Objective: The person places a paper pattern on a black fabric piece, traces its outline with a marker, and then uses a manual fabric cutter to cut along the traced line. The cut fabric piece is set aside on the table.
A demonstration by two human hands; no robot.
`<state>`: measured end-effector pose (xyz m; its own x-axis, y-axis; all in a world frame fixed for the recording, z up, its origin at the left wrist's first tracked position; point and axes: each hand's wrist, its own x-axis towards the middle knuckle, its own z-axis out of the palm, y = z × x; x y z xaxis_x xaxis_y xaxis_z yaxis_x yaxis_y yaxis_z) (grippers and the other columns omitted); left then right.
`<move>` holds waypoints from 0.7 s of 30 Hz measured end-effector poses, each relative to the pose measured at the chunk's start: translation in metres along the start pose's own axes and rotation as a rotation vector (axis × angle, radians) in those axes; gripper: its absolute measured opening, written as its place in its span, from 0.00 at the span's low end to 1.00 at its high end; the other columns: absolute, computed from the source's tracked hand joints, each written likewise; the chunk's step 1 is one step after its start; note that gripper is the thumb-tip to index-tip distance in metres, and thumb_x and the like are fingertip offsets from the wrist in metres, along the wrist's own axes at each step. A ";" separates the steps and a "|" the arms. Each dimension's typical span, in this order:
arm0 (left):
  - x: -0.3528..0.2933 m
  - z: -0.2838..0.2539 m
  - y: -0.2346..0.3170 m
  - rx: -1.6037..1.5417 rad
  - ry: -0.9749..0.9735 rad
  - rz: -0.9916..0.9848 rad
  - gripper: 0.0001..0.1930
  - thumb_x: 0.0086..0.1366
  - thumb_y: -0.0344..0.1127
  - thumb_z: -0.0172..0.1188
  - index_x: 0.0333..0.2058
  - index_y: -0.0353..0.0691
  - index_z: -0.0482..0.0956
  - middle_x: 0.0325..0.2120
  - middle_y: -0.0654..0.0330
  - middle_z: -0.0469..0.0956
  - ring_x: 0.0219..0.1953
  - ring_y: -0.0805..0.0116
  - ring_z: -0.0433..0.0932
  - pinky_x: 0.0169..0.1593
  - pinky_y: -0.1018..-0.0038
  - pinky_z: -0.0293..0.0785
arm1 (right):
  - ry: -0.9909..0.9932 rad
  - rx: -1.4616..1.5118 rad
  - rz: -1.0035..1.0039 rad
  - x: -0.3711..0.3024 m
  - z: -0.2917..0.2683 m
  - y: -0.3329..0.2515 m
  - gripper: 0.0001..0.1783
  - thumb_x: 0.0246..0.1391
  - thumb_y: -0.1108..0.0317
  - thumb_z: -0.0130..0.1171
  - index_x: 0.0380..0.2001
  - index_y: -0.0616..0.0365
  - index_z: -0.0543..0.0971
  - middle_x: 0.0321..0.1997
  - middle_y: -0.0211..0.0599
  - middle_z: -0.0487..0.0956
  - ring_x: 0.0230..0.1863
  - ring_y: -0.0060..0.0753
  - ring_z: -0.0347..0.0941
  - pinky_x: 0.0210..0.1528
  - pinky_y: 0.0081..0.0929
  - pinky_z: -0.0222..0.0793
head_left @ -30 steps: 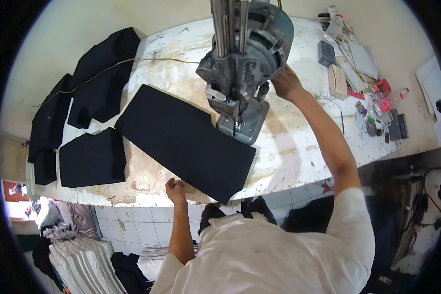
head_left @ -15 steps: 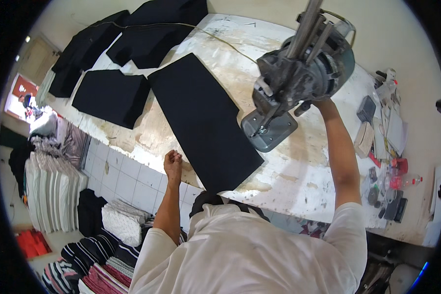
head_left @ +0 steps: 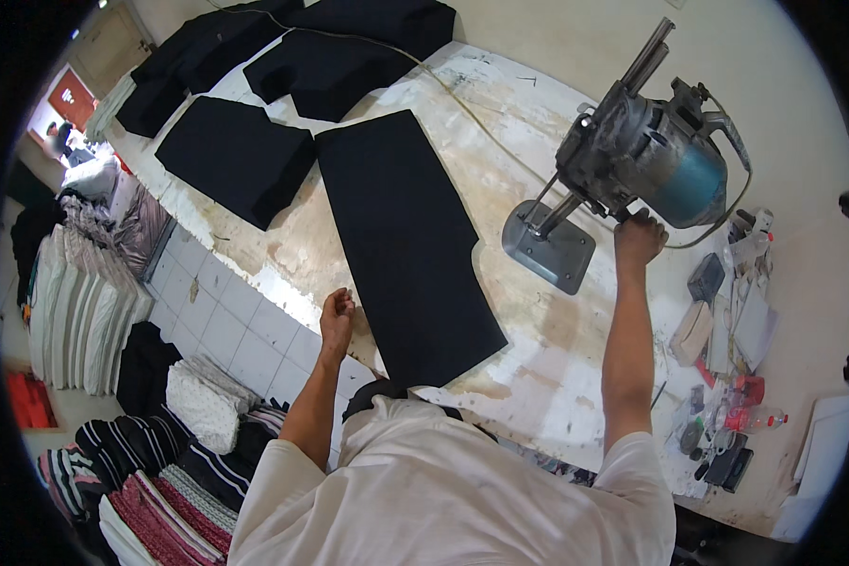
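My right hand (head_left: 640, 238) is closed round the handle of an upright cloth cutting machine (head_left: 623, 156) with a blue-grey motor housing. Its flat grey base plate (head_left: 561, 255) stands on the worn white table (head_left: 538, 354), to the right of a long stack of black fabric (head_left: 410, 250) and apart from it. My left hand (head_left: 337, 316) hovers by the near table edge, just left of that stack, its fingers curled in with nothing visible in them. Another cut black stack (head_left: 241, 160) lies at the left of the long one.
More black fabric blocks (head_left: 349, 71) fill the far left of the table. A power cord (head_left: 481, 118) runs across to the machine. Bottles (head_left: 755, 418), a dark block (head_left: 706, 277) and small tools crowd the right side. Folded white cloth (head_left: 85, 311) and striped fabrics (head_left: 132, 448) are piled lower left.
The cutting machine has moved right, away from the long black stack, with my right hand still on its handle. My left hand stays curled near the table edge. The whole view has turned slightly.
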<state>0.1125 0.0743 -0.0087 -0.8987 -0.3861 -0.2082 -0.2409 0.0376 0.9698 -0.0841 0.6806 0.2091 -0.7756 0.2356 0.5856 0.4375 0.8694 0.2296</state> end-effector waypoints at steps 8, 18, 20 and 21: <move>-0.001 -0.006 0.000 -0.079 -0.068 0.040 0.23 0.75 0.20 0.61 0.67 0.37 0.75 0.55 0.60 0.80 0.55 0.70 0.79 0.65 0.73 0.75 | -0.136 0.020 0.151 0.004 -0.031 -0.071 0.09 0.60 0.64 0.64 0.40 0.54 0.87 0.38 0.42 0.90 0.43 0.48 0.88 0.50 0.48 0.74; -0.001 -0.014 0.001 -0.180 -0.151 -0.016 0.24 0.75 0.18 0.62 0.67 0.37 0.75 0.55 0.61 0.79 0.55 0.70 0.78 0.65 0.74 0.76 | -0.139 0.062 0.045 0.047 -0.016 -0.123 0.10 0.57 0.66 0.65 0.41 0.54 0.85 0.40 0.42 0.90 0.46 0.47 0.88 0.52 0.51 0.74; -0.003 -0.015 0.001 -0.164 -0.157 -0.007 0.24 0.76 0.21 0.64 0.68 0.38 0.75 0.54 0.62 0.79 0.56 0.70 0.78 0.67 0.73 0.75 | -0.144 0.068 0.034 0.051 -0.017 -0.136 0.11 0.56 0.65 0.66 0.42 0.55 0.85 0.40 0.42 0.90 0.46 0.46 0.87 0.53 0.52 0.75; -0.002 -0.015 0.002 -0.213 -0.174 -0.007 0.24 0.76 0.21 0.64 0.67 0.39 0.75 0.54 0.62 0.79 0.56 0.70 0.78 0.67 0.73 0.75 | -0.135 0.074 0.018 0.054 -0.018 -0.142 0.12 0.56 0.65 0.66 0.43 0.55 0.84 0.40 0.42 0.89 0.46 0.47 0.87 0.53 0.52 0.75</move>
<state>0.1192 0.0610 -0.0049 -0.9510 -0.2210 -0.2162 -0.1816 -0.1667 0.9691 -0.1797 0.5625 0.2218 -0.8242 0.3035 0.4782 0.4213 0.8928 0.1595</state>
